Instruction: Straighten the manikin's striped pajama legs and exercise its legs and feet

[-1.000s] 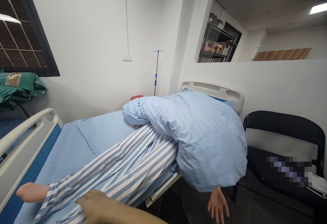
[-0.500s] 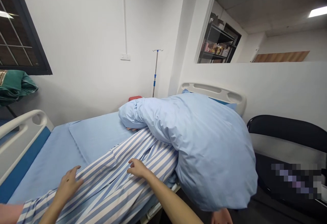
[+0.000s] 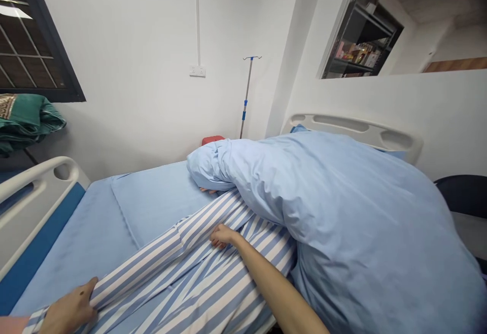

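A figure in blue-and-white striped trousers [image 3: 198, 268] lies across the hospital bed [image 3: 125, 212], its upper body hidden under a light blue duvet [image 3: 342, 212]. My left hand [image 3: 70, 309] grips the striped trouser leg near the ankle at the lower left, fingers curled on the cloth. My right hand [image 3: 223, 235] pinches the striped cloth higher up, near the hip, just in front of the duvet's edge. A small part of the figure's hand [image 3: 208, 190] shows under the duvet fold.
The bed's white footboard [image 3: 34, 187] stands at the left and its headboard [image 3: 353, 131] at the right. An IV pole [image 3: 246, 95] stands by the wall, with a red object [image 3: 212, 139] beside it. A black chair [image 3: 464, 192] sits at the right, green cloth [image 3: 26, 121] at the left.
My view has moved closer and to the right. Both hands went from resting on the striped trousers to gripping the cloth; the left one slid down toward the ankle.
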A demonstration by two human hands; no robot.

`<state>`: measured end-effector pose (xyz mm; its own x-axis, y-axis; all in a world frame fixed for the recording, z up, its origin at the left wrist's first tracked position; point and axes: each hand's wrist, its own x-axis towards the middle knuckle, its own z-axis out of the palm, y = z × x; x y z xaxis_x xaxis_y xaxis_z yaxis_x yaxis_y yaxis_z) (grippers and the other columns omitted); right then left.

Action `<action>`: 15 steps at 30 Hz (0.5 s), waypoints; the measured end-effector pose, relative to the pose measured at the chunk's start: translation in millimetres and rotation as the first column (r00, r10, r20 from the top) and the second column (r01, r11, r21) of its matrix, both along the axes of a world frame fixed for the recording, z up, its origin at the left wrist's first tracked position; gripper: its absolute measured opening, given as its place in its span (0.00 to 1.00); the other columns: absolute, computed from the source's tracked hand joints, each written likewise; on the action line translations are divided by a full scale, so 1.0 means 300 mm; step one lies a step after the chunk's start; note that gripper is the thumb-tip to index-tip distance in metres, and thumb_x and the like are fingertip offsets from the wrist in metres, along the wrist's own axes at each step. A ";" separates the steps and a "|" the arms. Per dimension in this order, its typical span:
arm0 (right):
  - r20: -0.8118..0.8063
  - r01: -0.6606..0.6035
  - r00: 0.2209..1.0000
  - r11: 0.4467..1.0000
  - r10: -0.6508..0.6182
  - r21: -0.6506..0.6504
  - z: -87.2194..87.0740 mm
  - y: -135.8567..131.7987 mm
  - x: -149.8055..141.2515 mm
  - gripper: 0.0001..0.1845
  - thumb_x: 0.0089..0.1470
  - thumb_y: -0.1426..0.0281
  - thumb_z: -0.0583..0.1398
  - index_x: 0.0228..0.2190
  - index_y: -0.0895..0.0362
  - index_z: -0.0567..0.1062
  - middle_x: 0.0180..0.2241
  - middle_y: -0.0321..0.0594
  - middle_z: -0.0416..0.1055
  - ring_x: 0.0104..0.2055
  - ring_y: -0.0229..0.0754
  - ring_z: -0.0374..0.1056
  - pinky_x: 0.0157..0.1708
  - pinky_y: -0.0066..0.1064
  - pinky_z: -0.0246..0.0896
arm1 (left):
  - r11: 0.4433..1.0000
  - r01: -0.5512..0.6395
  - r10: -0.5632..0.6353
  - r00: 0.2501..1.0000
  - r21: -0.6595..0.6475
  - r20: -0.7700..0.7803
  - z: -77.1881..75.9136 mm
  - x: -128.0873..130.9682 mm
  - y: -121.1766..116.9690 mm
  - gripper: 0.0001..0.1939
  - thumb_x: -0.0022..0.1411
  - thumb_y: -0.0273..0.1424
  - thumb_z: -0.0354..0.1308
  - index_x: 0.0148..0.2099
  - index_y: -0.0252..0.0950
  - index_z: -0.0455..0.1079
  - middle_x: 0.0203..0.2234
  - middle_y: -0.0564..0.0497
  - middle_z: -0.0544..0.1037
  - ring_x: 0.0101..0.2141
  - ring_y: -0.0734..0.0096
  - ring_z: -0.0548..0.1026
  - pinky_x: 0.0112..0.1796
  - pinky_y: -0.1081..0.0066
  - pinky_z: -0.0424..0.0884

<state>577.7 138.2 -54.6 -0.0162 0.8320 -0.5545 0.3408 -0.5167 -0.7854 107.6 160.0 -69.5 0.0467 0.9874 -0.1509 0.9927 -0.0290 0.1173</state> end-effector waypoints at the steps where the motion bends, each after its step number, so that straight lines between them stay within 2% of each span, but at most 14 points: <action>1: -0.031 -0.029 0.999 0.999 0.028 -0.031 0.001 0.000 0.000 0.02 0.44 0.75 0.58 0.23 0.62 0.69 0.21 0.45 0.70 0.24 0.39 0.68 0.23 0.27 0.61 | 0.999 0.019 -0.020 1.000 -0.046 -0.014 0.020 -0.004 0.011 0.32 0.38 0.30 0.51 0.50 0.38 0.69 0.40 0.44 0.78 0.38 0.50 0.75 0.31 0.64 0.67; 4: -0.095 -0.118 0.990 0.985 0.106 -0.126 0.013 0.012 0.006 0.04 0.43 0.74 0.60 0.22 0.63 0.70 0.22 0.49 0.72 0.26 0.42 0.70 0.23 0.27 0.63 | 0.991 0.089 -0.097 0.992 -0.098 -0.086 0.126 -0.007 0.044 0.29 0.41 0.31 0.51 0.50 0.38 0.67 0.42 0.41 0.76 0.40 0.48 0.73 0.33 0.63 0.65; 7: -0.126 -0.176 0.980 0.965 0.153 -0.193 0.023 0.036 0.018 0.05 0.41 0.74 0.61 0.21 0.63 0.71 0.21 0.49 0.72 0.25 0.42 0.70 0.21 0.27 0.63 | 0.989 0.125 -0.139 0.968 -0.082 -0.208 0.285 0.016 0.070 0.25 0.42 0.32 0.52 0.46 0.39 0.68 0.40 0.41 0.76 0.39 0.49 0.73 0.32 0.65 0.62; 10: -0.208 -0.173 0.969 0.968 0.135 -0.181 0.016 0.054 0.029 0.05 0.40 0.73 0.62 0.24 0.63 0.72 0.24 0.49 0.73 0.26 0.43 0.71 0.22 0.28 0.65 | 0.988 0.146 -0.157 0.942 -0.058 -0.296 0.434 0.057 0.078 0.23 0.43 0.34 0.52 0.45 0.39 0.67 0.38 0.42 0.76 0.37 0.51 0.72 0.31 0.66 0.60; 12: -0.264 -0.114 0.962 0.985 0.077 -0.130 0.003 0.059 0.030 0.09 0.40 0.72 0.63 0.28 0.63 0.72 0.29 0.50 0.74 0.27 0.42 0.71 0.25 0.29 0.66 | 0.986 0.162 -0.168 0.933 -0.046 -0.319 0.499 0.083 0.074 0.22 0.44 0.35 0.52 0.44 0.38 0.67 0.37 0.42 0.76 0.36 0.52 0.72 0.31 0.66 0.59; 15: -0.316 0.006 0.949 0.999 -0.018 -0.041 -0.020 0.058 0.020 0.14 0.41 0.73 0.63 0.34 0.62 0.72 0.37 0.51 0.72 0.30 0.40 0.71 0.27 0.28 0.65 | 0.988 0.154 -0.152 0.935 -0.019 -0.322 0.538 0.110 0.057 0.24 0.43 0.35 0.52 0.46 0.37 0.67 0.36 0.42 0.76 0.34 0.53 0.72 0.30 0.66 0.59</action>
